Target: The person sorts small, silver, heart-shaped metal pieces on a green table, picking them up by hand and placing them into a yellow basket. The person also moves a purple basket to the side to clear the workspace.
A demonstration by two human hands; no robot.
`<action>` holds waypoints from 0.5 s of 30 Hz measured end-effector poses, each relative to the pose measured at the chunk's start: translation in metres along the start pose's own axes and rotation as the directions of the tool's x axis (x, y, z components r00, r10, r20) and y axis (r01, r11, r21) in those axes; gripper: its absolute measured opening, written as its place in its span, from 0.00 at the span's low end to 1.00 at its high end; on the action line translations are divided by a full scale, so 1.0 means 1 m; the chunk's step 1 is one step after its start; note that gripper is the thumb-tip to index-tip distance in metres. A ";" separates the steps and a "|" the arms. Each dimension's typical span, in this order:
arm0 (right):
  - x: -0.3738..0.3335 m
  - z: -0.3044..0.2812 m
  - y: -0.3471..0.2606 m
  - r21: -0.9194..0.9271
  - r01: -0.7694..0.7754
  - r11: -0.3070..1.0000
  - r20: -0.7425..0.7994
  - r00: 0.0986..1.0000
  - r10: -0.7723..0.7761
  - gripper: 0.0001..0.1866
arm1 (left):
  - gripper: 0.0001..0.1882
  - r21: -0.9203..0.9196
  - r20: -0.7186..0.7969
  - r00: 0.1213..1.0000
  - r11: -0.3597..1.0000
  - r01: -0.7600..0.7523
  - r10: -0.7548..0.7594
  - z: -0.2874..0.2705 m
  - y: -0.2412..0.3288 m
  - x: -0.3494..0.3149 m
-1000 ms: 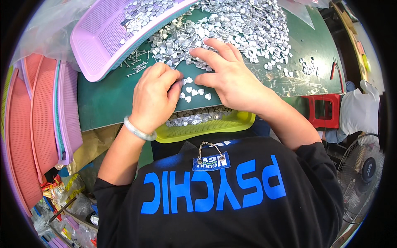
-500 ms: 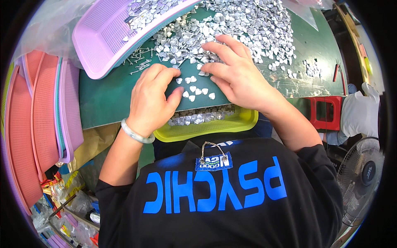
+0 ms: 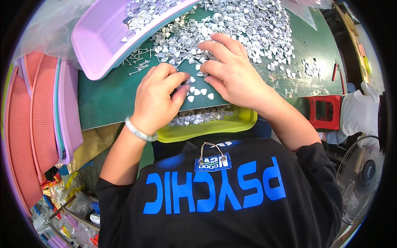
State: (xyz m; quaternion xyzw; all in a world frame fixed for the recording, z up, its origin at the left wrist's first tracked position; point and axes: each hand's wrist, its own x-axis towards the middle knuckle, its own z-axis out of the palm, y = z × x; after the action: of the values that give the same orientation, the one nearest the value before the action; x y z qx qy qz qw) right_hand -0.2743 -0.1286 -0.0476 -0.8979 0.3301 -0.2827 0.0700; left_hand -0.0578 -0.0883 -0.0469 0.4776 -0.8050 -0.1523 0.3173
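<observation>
A dark green work mat covers the table, bent by the lens toward the rim. Across its far half spreads a heap of small silvery heart-shaped metal pieces, too many to count. One lilac plastic basket lies tipped at the upper left with more of the same pieces in it. At the left edge stands a stack of flat mesh trays, pink and lilac; their number cannot be told. One yellow-green tray sits against the near edge of the mat, below the hands, holding a shallow layer of the pieces. A red stool and a fan stand at the right.

The left hand, a pale bangle on its wrist, rests half curled on the mat, holding nothing that shows. The right hand lies flat, fingers spread on the heap's near edge. Between them lie about six loose pieces.
</observation>
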 end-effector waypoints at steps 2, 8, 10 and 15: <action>0.001 -0.001 0.000 -0.013 0.012 1.000 0.003 1.000 -0.012 0.07 | 0.07 0.004 0.030 1.000 1.000 -0.006 0.006 0.002 -0.002 0.000; -0.002 -0.007 0.006 0.040 -0.025 0.999 0.040 0.999 0.023 0.08 | 0.07 -0.083 0.059 0.998 0.996 -0.014 0.019 0.001 0.000 0.001; -0.002 -0.009 0.005 0.019 -0.023 1.000 0.027 0.999 0.022 0.09 | 0.07 -0.072 0.028 0.999 0.997 -0.040 0.042 0.002 0.001 0.006; -0.003 -0.006 0.004 -0.006 -0.012 1.000 0.012 1.000 0.012 0.07 | 0.06 -0.030 0.026 0.998 0.998 -0.048 0.049 0.013 0.004 0.020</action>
State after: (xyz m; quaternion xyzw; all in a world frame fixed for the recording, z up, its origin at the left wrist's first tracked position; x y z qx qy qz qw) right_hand -0.2812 -0.1292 -0.0454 -0.8978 0.3359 -0.2760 0.0711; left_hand -0.0757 -0.1038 -0.0467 0.4513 -0.8182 -0.1627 0.3170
